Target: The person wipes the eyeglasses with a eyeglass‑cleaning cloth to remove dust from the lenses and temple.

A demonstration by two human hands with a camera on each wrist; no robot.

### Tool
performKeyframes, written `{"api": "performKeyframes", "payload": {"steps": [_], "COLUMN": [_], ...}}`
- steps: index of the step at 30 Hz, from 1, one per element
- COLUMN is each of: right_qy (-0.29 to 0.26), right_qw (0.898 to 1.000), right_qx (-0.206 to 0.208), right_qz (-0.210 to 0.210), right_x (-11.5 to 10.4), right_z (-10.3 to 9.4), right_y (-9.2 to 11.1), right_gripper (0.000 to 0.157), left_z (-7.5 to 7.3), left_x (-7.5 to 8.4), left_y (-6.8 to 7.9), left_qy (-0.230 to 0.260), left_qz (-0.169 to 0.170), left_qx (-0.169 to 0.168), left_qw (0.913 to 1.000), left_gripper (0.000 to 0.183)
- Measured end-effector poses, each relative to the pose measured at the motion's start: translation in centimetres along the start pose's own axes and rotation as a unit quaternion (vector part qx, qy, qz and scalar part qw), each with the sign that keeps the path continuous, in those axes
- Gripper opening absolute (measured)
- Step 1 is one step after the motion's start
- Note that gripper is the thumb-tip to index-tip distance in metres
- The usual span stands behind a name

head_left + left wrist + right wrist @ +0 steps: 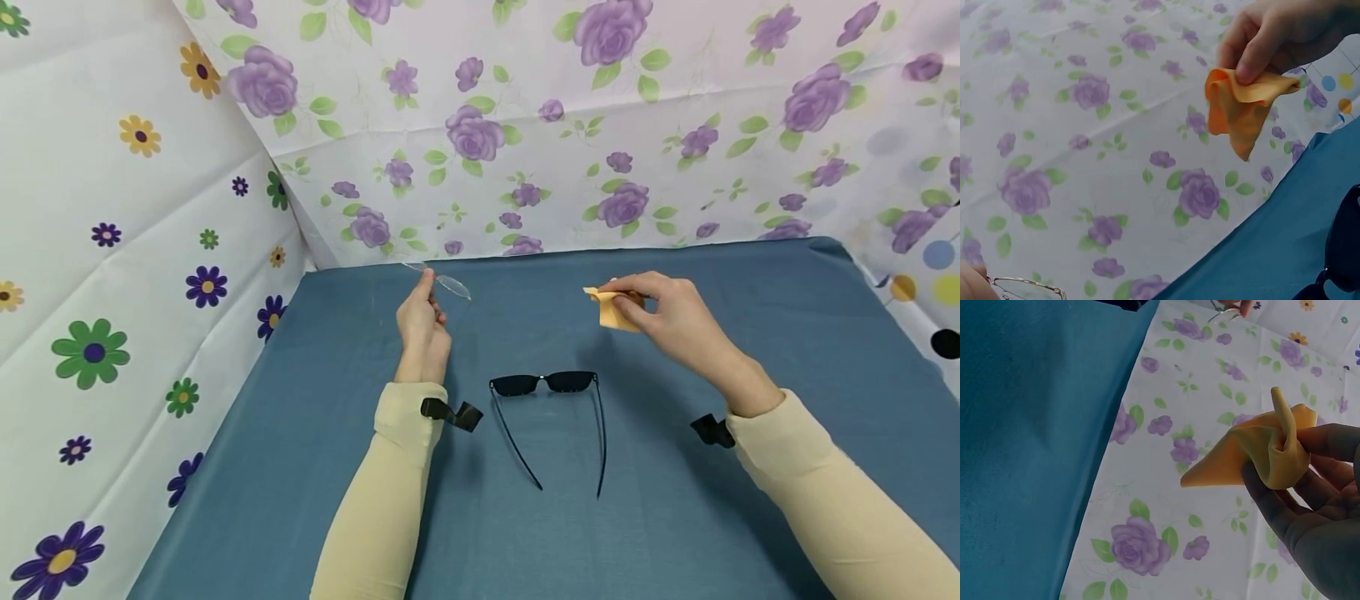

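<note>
Near the back of the table my left hand point(425, 329) holds a pair of thin-rimmed eyeglasses point(453, 287) up, pinched between thumb and fingers. Part of the frame is hidden behind the hand. In the left wrist view, a lens of these eyeglasses point(1025, 288) shows at the bottom left corner. Across from it, my right hand point(675, 321) pinches a folded yellow-orange cloth point(1272, 447), which hangs loosely from the fingers. Cloth and eyeglasses are well apart. Between the forearms, black sunglasses point(567, 382) lie on the table with their temples spread toward me.
Blue cloth covers the table point(555, 542). A white sheet with purple roses point(472, 133) hangs behind it, and another flowered sheet point(150, 333) stands along the left side. Black straps point(452, 414) stick out at both cuffs.
</note>
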State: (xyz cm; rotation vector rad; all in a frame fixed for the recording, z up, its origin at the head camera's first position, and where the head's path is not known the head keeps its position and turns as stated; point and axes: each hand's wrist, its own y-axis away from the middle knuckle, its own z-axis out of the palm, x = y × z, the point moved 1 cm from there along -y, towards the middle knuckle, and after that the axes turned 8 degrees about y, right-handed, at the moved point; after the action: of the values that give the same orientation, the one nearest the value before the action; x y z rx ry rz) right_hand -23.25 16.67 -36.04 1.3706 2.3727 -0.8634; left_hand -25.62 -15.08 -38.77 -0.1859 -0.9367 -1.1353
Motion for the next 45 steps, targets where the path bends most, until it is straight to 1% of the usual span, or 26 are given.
{"api": "performKeyframes", "payload": {"steps": [2, 4, 9, 12, 15, 18, 21, 24, 29, 33, 36, 41, 45], "right_qy": [-0.003, -0.008, -0.013, -0.010, -0.008, -0.006, -0.004, -0.002, -0.002, 0.000, 0.002, 0.000, 0.000], "right_qw": [1.000, 1.000, 1.000, 0.999, 0.999, 0.999, 1.000, 1.000, 1.000, 1.000, 1.000, 1.000, 0.999], "right_qx": [-0.011, -0.019, -0.028, -0.031, -0.033, -0.032, -0.028, -0.028, -0.029, -0.029, -0.029, -0.029, -0.030], "right_qz": [-0.007, -0.007, -0.002, 0.000, 0.002, 0.005, 0.007, 0.008, 0.004, 0.009, 0.011, 0.011, 0.015], "right_x": [0.0, 0.0, -0.1, -0.1, 0.0, 0.0, 0.1, 0.2, 0.4, 0.5, 0.6, 0.7, 0.9], "right_z": [0.2, 0.4, 0.4, 0.5, 0.5, 0.4, 0.3, 0.3, 0.3, 0.2, 0.2, 0.3, 0.3], "right_y": [0.0, 0.1, 0.1, 0.1, 0.1, 0.1, 0.3, 0.3, 0.4, 0.6, 0.6, 0.7, 0.9], "right_gripper": [0.024, 0.024, 0.023, 0.023, 0.023, 0.023, 0.023, 0.023, 0.023, 0.023, 0.024, 0.024, 0.024], "left_z": [0.0, -0.1, -0.3, -0.4, -0.5, -0.5, -0.4, -0.4, -0.7, -0.8, -0.7, -0.7, -0.7], "left_x": [-0.3, -0.7, -1.1, -1.3, -1.5, -1.7, -1.9, -2.0, -2.2, -2.5, -2.7, -3.0, -3.2], "left_y": [-0.8, -1.5, -3.0, -3.8, -4.6, -5.0, -5.0, -5.1, -5.4, -5.7, -5.9, -5.9, -6.1], "left_qy": [0.012, 0.019, 0.016, 0.014, 0.014, 0.002, -0.017, -0.031, -0.032, -0.033, -0.032, -0.026, -0.042], "left_qz": [-0.009, -0.014, -0.027, -0.035, -0.036, -0.035, -0.044, -0.059, -0.096, -0.119, -0.123, -0.118, -0.115], "left_qx": [0.016, 0.030, 0.041, 0.047, 0.054, 0.056, 0.050, 0.034, 0.006, -0.005, -0.011, -0.016, -0.015], "left_qw": [0.9998, 0.9993, 0.9987, 0.9982, 0.9978, 0.9978, 0.9977, 0.9972, 0.9948, 0.9923, 0.9919, 0.9925, 0.9924], "left_gripper": [0.012, 0.012, 0.017, 0.016, 0.012, 0.009, 0.014, 0.018, 0.029, 0.035, 0.033, 0.021, 0.015]}}
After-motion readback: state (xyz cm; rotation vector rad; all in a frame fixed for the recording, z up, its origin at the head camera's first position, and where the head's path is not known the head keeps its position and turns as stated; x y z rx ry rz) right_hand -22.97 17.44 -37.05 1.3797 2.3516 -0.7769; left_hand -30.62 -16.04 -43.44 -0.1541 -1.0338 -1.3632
